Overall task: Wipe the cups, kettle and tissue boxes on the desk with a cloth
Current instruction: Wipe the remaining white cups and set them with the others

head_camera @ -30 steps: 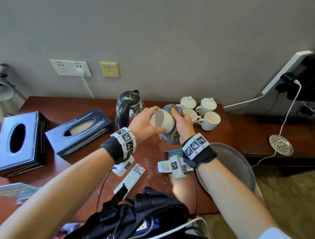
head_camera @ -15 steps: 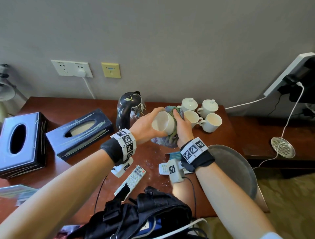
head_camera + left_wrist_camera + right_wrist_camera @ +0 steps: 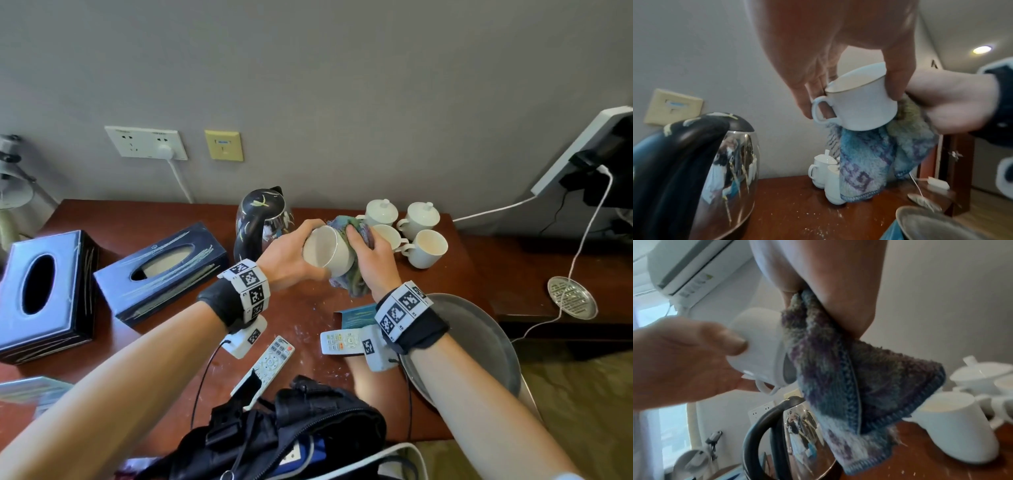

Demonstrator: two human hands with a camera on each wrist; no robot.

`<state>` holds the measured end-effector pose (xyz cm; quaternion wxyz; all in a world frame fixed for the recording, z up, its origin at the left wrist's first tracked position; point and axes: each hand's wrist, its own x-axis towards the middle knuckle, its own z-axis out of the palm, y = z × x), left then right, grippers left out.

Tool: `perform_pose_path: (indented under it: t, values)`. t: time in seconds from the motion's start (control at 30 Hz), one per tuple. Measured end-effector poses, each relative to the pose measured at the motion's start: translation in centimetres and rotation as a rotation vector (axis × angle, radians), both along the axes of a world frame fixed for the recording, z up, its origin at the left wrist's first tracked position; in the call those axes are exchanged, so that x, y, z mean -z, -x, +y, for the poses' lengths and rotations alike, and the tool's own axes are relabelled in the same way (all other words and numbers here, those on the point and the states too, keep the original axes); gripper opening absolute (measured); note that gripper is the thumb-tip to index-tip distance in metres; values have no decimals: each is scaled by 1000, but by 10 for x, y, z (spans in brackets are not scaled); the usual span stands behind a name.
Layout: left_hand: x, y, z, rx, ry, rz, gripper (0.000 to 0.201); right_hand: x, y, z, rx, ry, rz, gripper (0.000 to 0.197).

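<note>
From the head view, the left hand [image 3: 287, 255] grips a white cup [image 3: 329, 251] above the bench [image 3: 301, 308], mouth tipped toward the camera, while the right hand [image 3: 371, 260] presses a cloth [image 3: 354, 287] against its far side. The kettle [image 3: 260, 222] stands just behind the left fingers. At the left wrist, fingers [image 3: 809, 91] clasp the cup's rim and the cloth hangs below. At the right wrist, fingers [image 3: 846, 305] clench the cloth against the cup's base.
</note>
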<state>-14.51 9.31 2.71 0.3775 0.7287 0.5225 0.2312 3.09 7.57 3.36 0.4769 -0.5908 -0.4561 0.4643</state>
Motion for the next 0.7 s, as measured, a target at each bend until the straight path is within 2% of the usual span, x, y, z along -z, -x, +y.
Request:
perform_pose_path:
  t: [0.13,0.23,0.27,0.33,0.4,0.47,0.5,0.6,0.7]
  values:
    - [0,-2,-4,82,-64,137,92,0,6,5,25,150,133,29]
    - [1,-1,-4,51,-37,140,91,4,7,-3,30,63,141,8]
    - [2,-1,-4,19,-19,124,89,5,6,-7,32,30,145,7]
    - [6,0,-3,-62,26,69,88,11,6,-15,37,-29,160,14]
    - [9,-1,-5,-113,74,0,91,15,9,-19,53,-36,175,12]
    - [11,-3,-10,-111,90,-42,91,19,11,-16,102,30,244,9]
    - [11,-5,-13,-96,81,-40,90,19,10,-13,129,97,308,15]
    - [12,-11,-16,-26,22,39,88,21,6,-8,154,318,511,38]
    - [13,-20,-13,14,-28,151,91,30,-1,-9,170,363,455,36]
